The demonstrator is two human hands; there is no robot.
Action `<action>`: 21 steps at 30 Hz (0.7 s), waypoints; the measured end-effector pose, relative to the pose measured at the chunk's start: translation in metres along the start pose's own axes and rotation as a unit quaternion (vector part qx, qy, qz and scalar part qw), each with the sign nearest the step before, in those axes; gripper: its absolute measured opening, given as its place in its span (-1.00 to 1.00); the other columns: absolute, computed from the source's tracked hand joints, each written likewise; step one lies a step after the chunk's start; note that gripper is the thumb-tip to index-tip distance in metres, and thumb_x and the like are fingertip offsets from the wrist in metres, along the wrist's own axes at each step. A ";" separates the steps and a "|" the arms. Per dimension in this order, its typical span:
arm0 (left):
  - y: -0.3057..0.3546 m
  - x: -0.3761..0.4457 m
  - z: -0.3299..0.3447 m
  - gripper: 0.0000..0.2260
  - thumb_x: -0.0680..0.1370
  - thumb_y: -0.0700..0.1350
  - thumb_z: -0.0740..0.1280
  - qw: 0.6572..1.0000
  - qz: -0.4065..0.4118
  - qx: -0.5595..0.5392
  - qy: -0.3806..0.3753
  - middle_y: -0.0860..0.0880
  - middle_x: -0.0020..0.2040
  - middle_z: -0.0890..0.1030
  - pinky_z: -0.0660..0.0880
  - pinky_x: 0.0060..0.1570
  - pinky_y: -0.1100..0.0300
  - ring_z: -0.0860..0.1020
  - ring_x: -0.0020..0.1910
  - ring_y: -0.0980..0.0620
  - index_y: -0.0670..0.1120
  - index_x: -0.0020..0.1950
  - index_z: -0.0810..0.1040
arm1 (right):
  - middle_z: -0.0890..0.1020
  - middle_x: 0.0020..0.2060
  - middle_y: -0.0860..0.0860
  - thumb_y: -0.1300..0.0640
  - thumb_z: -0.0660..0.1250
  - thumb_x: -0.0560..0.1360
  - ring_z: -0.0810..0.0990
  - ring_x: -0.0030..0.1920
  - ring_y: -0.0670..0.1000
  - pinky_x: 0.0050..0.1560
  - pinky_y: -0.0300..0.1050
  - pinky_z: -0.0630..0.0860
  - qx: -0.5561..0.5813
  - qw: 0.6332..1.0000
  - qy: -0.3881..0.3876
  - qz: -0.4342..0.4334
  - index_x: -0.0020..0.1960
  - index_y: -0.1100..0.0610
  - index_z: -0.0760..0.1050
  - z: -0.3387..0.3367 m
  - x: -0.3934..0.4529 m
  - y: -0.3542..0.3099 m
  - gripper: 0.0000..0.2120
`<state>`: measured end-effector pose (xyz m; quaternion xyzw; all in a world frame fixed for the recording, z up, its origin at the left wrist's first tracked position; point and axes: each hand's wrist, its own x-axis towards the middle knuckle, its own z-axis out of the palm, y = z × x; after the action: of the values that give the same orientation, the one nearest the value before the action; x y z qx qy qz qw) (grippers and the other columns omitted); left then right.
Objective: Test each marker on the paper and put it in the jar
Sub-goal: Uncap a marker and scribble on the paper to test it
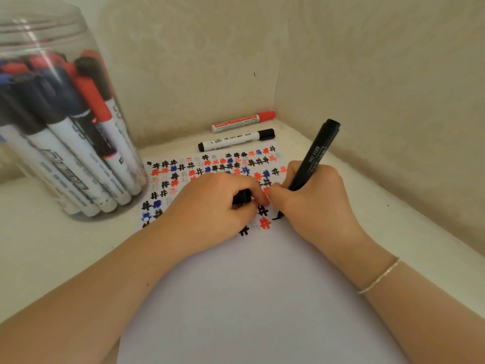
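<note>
Jar [65, 143] far left, full of markers. Our left hand [210, 206] curls round the black cap [242, 197]; right hand [315, 198] grips the black marker [313, 158], tip on the paper [249, 285]: testing. Next, we judge: recap, jar it. Two markers [236, 141] wait behind. Pale ledge [52, 245], wall corner.

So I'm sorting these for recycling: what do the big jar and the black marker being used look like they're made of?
The big clear jar looks like glossy transparent plastic: markers show through and its wall carries streaky highlights, though glass can't be excluded. The black marker in the right hand looks like smooth, semi-matte plastic with printed lettering.
</note>
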<state>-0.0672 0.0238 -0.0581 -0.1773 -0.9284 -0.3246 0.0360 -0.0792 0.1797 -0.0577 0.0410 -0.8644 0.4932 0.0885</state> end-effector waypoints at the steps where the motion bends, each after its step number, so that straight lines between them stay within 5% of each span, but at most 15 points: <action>1: -0.001 0.000 0.000 -0.78 0.50 -0.17 0.32 1.000 0.000 0.000 -0.002 0.05 -0.41 0.59 0.34 -0.47 0.38 0.46 -0.49 0.15 0.16 -0.13 0.62 | 0.40 -0.49 0.09 0.25 0.38 0.35 0.32 -0.49 -0.05 -0.49 -0.22 0.31 0.018 1.000 -0.006 0.009 -0.28 0.40 0.40 -0.002 0.001 0.000 -0.77; 8: 0.001 -0.001 0.000 -0.81 0.51 -0.18 0.33 1.000 0.002 0.003 0.006 0.16 -0.44 0.53 0.34 -0.42 0.46 0.47 -0.44 0.27 0.13 -0.11 0.62 | 0.42 -0.51 0.08 0.22 0.43 0.36 0.34 -0.54 -0.07 -0.52 -0.22 0.34 0.025 0.999 -0.039 0.011 -0.30 0.40 0.41 -0.002 -0.002 -0.003 -0.73; 21: 0.002 -0.003 -0.001 -0.80 0.51 -0.19 0.32 1.000 -0.004 0.001 0.004 0.07 -0.41 0.58 0.37 -0.46 0.38 0.48 -0.45 0.19 0.13 -0.12 0.61 | 0.40 -0.47 0.15 0.25 0.39 0.35 0.34 -0.49 -0.01 -0.48 -0.17 0.32 0.008 0.999 -0.035 0.013 -0.26 0.44 0.40 -0.002 -0.002 -0.004 -0.74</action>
<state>-0.0643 0.0236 -0.0565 -0.1722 -0.9292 -0.3247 0.0384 -0.0761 0.1793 -0.0536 0.0476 -0.8635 0.4996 0.0512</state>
